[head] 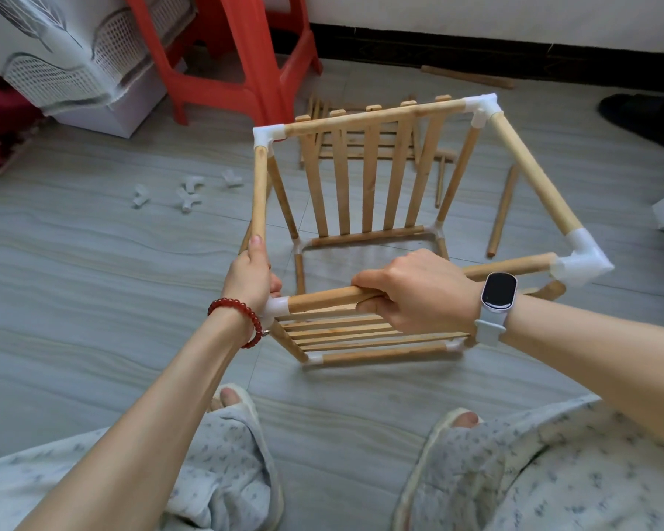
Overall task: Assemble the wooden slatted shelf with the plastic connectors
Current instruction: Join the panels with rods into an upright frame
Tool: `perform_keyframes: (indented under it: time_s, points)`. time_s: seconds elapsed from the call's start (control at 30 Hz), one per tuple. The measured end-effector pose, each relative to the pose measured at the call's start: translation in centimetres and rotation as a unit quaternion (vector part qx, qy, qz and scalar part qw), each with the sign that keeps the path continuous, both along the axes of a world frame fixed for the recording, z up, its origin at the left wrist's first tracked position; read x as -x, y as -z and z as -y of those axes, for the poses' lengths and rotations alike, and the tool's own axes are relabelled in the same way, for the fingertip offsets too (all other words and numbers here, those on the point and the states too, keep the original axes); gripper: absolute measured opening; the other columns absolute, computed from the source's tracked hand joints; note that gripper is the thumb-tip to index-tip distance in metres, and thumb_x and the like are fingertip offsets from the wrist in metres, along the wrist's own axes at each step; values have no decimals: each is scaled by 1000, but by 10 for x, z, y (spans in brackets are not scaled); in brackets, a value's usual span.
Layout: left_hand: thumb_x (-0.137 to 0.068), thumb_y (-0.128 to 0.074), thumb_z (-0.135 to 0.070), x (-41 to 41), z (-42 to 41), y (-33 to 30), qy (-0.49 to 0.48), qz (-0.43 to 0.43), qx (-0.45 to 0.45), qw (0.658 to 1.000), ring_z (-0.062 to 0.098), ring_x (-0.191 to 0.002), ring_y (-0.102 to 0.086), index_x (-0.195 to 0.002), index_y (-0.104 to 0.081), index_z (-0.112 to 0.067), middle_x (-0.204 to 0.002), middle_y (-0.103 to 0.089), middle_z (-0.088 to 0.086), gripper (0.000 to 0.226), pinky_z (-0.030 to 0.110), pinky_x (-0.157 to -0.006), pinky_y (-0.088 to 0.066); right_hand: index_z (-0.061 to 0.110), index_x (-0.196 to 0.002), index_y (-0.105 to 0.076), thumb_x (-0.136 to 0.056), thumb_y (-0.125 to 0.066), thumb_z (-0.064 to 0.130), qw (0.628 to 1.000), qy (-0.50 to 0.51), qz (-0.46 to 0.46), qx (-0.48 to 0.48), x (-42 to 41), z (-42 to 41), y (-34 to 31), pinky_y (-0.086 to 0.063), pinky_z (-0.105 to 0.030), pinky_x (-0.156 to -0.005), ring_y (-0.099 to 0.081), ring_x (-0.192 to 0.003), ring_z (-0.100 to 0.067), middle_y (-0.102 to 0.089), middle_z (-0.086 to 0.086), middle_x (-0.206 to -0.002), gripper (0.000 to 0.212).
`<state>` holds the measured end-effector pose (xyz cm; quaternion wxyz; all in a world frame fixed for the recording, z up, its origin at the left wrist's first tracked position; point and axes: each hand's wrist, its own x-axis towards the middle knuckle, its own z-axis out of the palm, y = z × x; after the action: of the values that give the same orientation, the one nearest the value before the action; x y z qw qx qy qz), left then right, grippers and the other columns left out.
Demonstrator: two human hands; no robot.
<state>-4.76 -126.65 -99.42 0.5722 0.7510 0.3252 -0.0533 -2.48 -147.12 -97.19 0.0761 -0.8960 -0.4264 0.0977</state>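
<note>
Fingers of the right hand (414, 291) curl over the near top rod (322, 297) of the wooden shelf frame (368, 178), closed tight around it with the thumb tip pointing left along the wood. Just left of those fingers, the rod runs into a white plastic corner connector (277, 306), and the left hand (250, 275) wraps that corner from the far side; its fingers are closed around the lower end of the left side rod (259, 189), thumb lying straight up along it. The two hands are near each other, with only a short bare stretch of rod between them.

Directly beneath the right fingers lies a slatted panel (345, 331), its thin slats running left to right down to a lower rod with two more connectors at its ends. Beyond the fingers, across the open middle of the frame, a second slatted panel (372, 174) stands with its slats running away from the hands. To the right of the right hand, past a wristwatch (498, 292), the gripped rod continues into another white connector (581, 258). A red bead bracelet (242, 320) circles the left wrist.

Left of the left hand, well apart on the grey floor (93, 300), lie several loose connectors (188, 193). Loose rods (502, 210) lie on the floor to the right beyond the frame, and a red stool (242, 63) stands farther back.
</note>
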Motion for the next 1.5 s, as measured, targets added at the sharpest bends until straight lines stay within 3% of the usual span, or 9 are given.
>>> perform_keyframes:
  time_s: [0.4,0.57,0.67,0.8,0.9,1.0,1.1,1.3,1.5]
  points:
    - [-102,-18,-42,-8,-4,7,49,3,-143,989,16,-58,-44,-78,-44,-15,-65,-45,3,45,29,-52,-32,23,-110,-61,-96,-43,45,1000,23,0,-7,4,-2,4,-43,-28,-60,-54,-64,-16,-66,3,-79,32]
    - [-101,-21,-43,-2,4,5,48,1,-237,970,25,-77,-52,-104,-44,-13,-87,-56,8,37,33,-64,-39,27,-117,-61,-96,-42,48,1000,11,-11,12,4,4,-5,-47,-28,-70,-59,-81,-14,-66,5,-92,36]
    - [-100,-30,-39,8,4,-2,49,21,-348,936,27,-97,-52,-116,-47,-13,-112,-53,10,34,36,-74,-40,24,-125,-59,-97,-42,41,996,55,-1,-71,4,18,-20,-44,-28,-84,-55,-94,-11,-64,5,-102,37]
    - [-89,-57,-18,12,17,-9,91,174,-528,826,33,-102,-53,-105,-62,-7,-106,-57,14,20,50,-89,-40,11,-116,-65,-96,-49,13,929,249,86,-260,-6,63,-31,-44,-35,-86,-56,-95,-18,-64,-3,-99,26]
    - [-90,-57,-21,11,59,-21,243,271,-451,815,27,-102,-57,-109,-63,-9,-107,-60,9,24,41,-86,-46,7,-116,-61,-97,-43,10,857,425,19,-290,-17,100,-28,-37,-27,-80,-52,-97,-23,-58,-7,-103,26]
    - [-98,-37,-42,15,113,-31,415,218,-384,796,13,-118,-47,-139,-39,-19,-130,-49,-3,47,28,-94,-40,1,-98,-62,-93,-43,24,794,538,-50,-280,-21,132,-17,-36,-31,-73,-52,-92,-31,-56,-13,-95,31]
    - [-97,-31,-52,10,147,-26,485,185,-405,753,12,-118,-50,-144,-29,-27,-132,-49,-7,53,29,-90,-44,2,-89,-58,-94,-43,36,765,561,-137,-286,-18,147,-17,-35,-30,-66,-49,-81,-28,-53,-10,-84,38]
    - [-100,-27,-44,-1,156,-18,497,218,-422,726,10,-89,-58,-119,-47,-35,-103,-58,-12,30,23,-65,-38,13,-78,-50,-99,-40,30,761,520,-276,-273,-13,152,-7,-37,-24,-53,-46,-60,-17,-49,-5,-72,29]
    - [-100,-26,-43,-3,146,-17,494,212,-438,720,10,-88,-59,-126,-45,-33,-105,-60,-11,33,24,-67,-44,11,-79,-48,-101,-38,27,674,519,-353,-389,-12,143,-3,-38,-24,-49,-42,-58,-15,-42,-4,-73,29]
